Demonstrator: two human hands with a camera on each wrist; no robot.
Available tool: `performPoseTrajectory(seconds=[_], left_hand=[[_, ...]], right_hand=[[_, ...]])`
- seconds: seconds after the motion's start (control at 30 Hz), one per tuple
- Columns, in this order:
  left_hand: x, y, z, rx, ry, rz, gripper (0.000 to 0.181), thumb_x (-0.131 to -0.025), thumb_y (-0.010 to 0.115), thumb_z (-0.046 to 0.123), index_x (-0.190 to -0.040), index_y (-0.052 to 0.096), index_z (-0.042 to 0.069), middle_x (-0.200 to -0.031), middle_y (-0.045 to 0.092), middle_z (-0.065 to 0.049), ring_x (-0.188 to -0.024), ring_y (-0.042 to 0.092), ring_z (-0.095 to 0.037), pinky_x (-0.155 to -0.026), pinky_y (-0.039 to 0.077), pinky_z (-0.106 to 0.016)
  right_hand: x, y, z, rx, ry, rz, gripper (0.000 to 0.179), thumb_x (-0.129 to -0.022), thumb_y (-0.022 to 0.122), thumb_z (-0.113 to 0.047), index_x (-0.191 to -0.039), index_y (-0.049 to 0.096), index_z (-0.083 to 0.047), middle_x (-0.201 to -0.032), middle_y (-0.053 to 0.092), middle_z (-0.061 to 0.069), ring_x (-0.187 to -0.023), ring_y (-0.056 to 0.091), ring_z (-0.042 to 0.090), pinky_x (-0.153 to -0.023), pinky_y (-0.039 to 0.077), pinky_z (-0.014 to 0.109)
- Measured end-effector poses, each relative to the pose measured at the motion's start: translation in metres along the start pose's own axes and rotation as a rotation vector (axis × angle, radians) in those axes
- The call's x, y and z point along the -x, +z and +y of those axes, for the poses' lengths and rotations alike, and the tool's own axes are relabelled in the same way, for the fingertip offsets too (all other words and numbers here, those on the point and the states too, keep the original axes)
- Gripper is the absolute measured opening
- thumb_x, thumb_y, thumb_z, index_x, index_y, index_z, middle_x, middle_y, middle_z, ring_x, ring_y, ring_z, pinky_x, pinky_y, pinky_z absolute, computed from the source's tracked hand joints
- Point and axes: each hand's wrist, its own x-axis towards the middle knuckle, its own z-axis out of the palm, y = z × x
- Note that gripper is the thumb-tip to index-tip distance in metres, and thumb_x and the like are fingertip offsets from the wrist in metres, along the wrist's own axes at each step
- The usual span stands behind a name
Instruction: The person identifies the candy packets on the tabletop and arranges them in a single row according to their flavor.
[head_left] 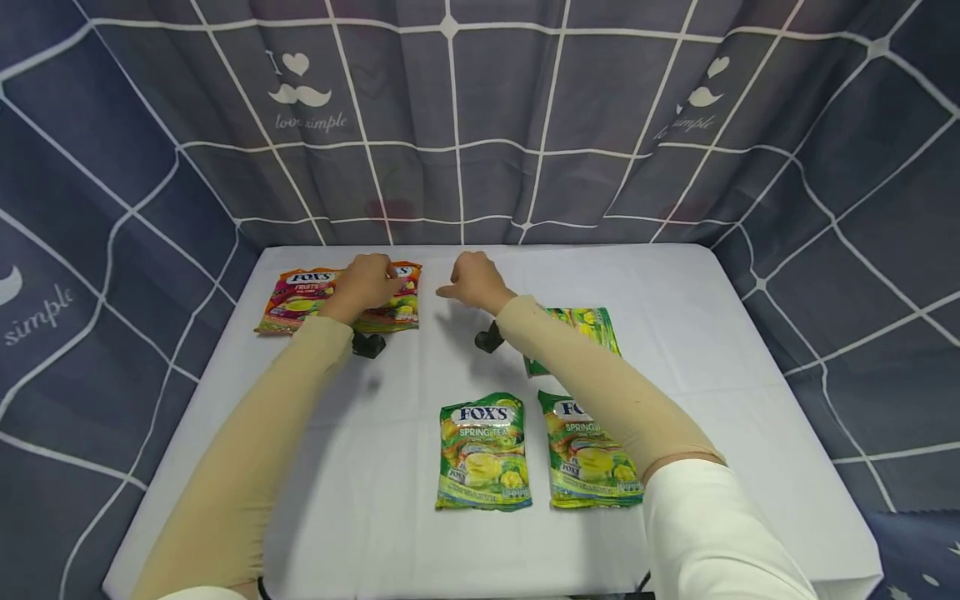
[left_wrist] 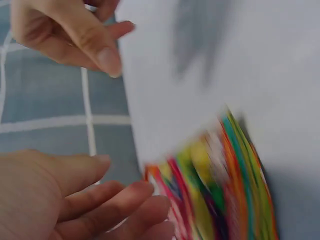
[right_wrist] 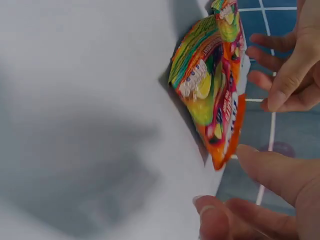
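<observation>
My left hand is over a pair of red-orange Fox's Fruits candy bags at the table's far left. Its fingers are loosely bent and grip nothing; in the left wrist view the fingertips overlap the edge of a blurred bag. The outer candy bag lies left of the hand, and the inner candy bag is partly hidden beneath it. To the right, my right hand hovers above the white cloth, holding nothing. In the right wrist view its thumb is apart from the fingers, near the bag's orange corner.
Two green Fox's Spring Tea bags lie side by side toward the front. A third green bag is partly covered by the right forearm. Checked curtains enclose the white table at the back and sides.
</observation>
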Motion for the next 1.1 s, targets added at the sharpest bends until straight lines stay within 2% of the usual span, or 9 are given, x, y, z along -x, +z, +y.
performPoseTrajectory(seconds=[0.13,0.27,0.37,0.47,0.6,0.77,0.97,1.1], left_hand=[[0.002,0.007,0.031,0.118,0.052,-0.101,0.032,-0.100,0.061,0.028,-0.111,0.065,-0.002,-0.093,0.069,-0.015,-0.075,0.064,-0.032,-0.067,0.052,-0.038],[0.007,0.020,0.061,0.301,0.070,-0.229,0.034,-0.099,0.063,0.029,-0.112,0.064,-0.003,-0.094,0.073,-0.018,-0.077,0.071,-0.033,-0.067,0.058,-0.037],[0.010,0.031,0.082,0.392,0.095,-0.298,0.033,-0.098,0.065,0.030,-0.109,0.064,0.000,-0.094,0.073,-0.017,-0.079,0.071,-0.033,-0.065,0.058,-0.036],[0.011,0.041,0.100,0.449,0.130,-0.336,0.031,-0.098,0.065,0.031,-0.106,0.065,0.001,-0.092,0.072,-0.017,-0.079,0.071,-0.034,-0.064,0.058,-0.036],[0.010,0.056,0.118,0.454,0.153,-0.346,0.029,-0.097,0.066,0.031,-0.103,0.065,0.002,-0.092,0.071,-0.019,-0.071,0.071,-0.029,-0.064,0.058,-0.037],[0.005,0.082,0.128,0.411,0.139,-0.357,0.031,-0.097,0.065,0.032,-0.106,0.063,0.002,-0.093,0.073,-0.017,-0.062,0.071,-0.021,-0.069,0.054,-0.033],[-0.001,0.106,0.133,0.411,0.103,-0.339,0.035,-0.097,0.065,0.032,-0.102,0.066,-0.003,-0.085,0.073,-0.016,-0.059,0.070,-0.024,-0.073,0.053,-0.035],[-0.003,0.119,0.138,0.426,0.102,-0.357,0.038,-0.098,0.065,0.033,-0.099,0.069,-0.004,-0.079,0.072,-0.016,-0.059,0.070,-0.024,-0.077,0.053,-0.033]], right_hand=[[0.025,-0.018,0.027,-0.061,0.005,-0.028,0.043,-0.085,0.080,-0.035,-0.107,0.073,0.002,-0.094,0.073,0.012,-0.061,0.068,0.018,-0.066,0.056,0.033],[0.056,-0.035,0.058,-0.093,0.002,-0.025,0.041,-0.086,0.080,-0.032,-0.105,0.072,0.004,-0.075,0.071,0.010,-0.056,0.068,0.023,-0.057,0.055,0.033],[0.078,-0.048,0.082,-0.057,0.008,-0.001,0.041,-0.085,0.081,-0.033,-0.103,0.073,0.003,-0.078,0.071,0.010,-0.063,0.066,0.024,-0.061,0.053,0.034],[0.097,-0.064,0.104,-0.023,0.036,0.026,0.042,-0.084,0.081,-0.034,-0.103,0.074,0.003,-0.089,0.070,0.012,-0.071,0.063,0.023,-0.066,0.052,0.038],[0.118,-0.082,0.132,-0.002,0.083,0.051,0.045,-0.085,0.081,-0.032,-0.107,0.072,0.006,-0.084,0.069,0.016,-0.066,0.062,0.026,-0.062,0.051,0.039],[0.139,-0.091,0.168,-0.044,0.209,0.025,0.049,-0.086,0.080,-0.032,-0.113,0.068,0.008,-0.079,0.070,0.020,-0.063,0.067,0.033,-0.051,0.053,0.035],[0.152,-0.090,0.198,-0.077,0.326,-0.034,0.055,-0.085,0.079,-0.041,-0.109,0.068,0.008,-0.080,0.070,0.019,-0.066,0.068,0.033,-0.059,0.056,0.041],[0.159,-0.086,0.210,-0.117,0.385,-0.083,0.055,-0.086,0.077,-0.045,-0.106,0.070,0.005,-0.079,0.070,0.018,-0.066,0.066,0.030,-0.064,0.055,0.041]])
